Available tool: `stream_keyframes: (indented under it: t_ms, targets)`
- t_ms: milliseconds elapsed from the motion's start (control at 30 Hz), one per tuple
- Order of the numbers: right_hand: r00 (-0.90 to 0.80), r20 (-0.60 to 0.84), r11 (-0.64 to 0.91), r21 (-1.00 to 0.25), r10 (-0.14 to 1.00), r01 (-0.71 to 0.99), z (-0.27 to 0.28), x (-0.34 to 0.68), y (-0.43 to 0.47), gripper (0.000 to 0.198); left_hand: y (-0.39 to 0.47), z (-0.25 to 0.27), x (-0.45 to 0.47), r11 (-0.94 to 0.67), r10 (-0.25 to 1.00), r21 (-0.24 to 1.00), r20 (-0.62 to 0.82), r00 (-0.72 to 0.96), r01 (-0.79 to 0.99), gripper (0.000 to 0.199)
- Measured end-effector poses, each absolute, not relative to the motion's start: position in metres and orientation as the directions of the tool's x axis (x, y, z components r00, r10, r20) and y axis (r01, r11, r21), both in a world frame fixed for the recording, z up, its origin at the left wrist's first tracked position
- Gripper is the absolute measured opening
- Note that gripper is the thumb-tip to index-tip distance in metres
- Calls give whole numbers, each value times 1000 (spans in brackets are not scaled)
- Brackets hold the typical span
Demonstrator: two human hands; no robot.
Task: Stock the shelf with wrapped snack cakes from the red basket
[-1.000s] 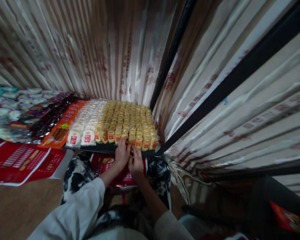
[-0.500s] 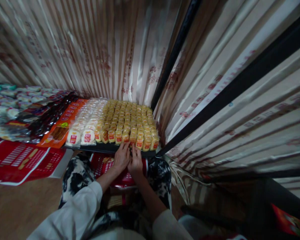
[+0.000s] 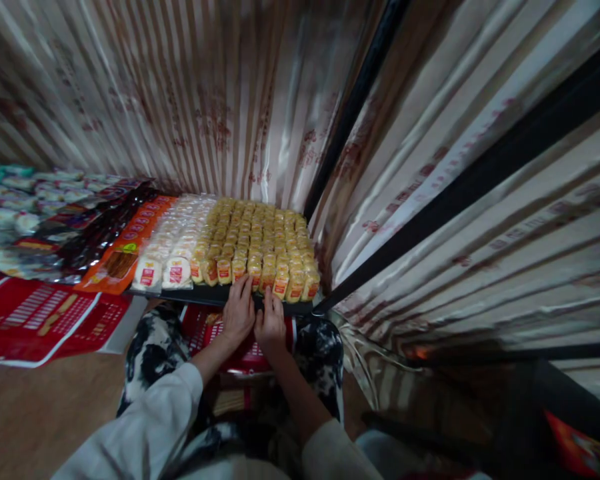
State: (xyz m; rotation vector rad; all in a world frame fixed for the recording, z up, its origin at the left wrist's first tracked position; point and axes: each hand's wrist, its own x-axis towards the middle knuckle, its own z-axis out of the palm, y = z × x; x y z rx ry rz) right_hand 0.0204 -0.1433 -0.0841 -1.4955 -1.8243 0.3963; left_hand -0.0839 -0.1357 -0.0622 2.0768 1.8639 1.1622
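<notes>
Rows of small yellow wrapped snack packets (image 3: 260,233) with red labels cover the right end of a black shelf (image 3: 215,294). At its front edge, my left hand (image 3: 239,312) rests with fingers stretched against the bottom of the front packets. Beside it, my right hand (image 3: 270,327) points its fingers at the neighbouring front packets, some fingers partly curled. Neither hand shows a packet lifted from the rows. Exact fingertip contact is hard to make out in the dim light.
Left of the yellow rows are white round packets (image 3: 177,272), an orange pack (image 3: 113,267) and dark shiny packs (image 3: 87,240). A red printed bag (image 3: 45,320) hangs at the left. A black pole (image 3: 430,213) slants at the right before a pleated curtain (image 3: 220,93).
My hands have come slightly apart. The left hand has shifted a little left and its fingers reach higher on the packets; the right has stayed nearly in place.
</notes>
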Motion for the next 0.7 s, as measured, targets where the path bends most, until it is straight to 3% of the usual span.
stream_keyframes:
  t_ms: [700]
  targets:
    - [-93, 313, 267, -577, 945, 772, -77, 22, -138, 66, -135, -69, -81, -245, 892, 506, 453, -13, 827, 49]
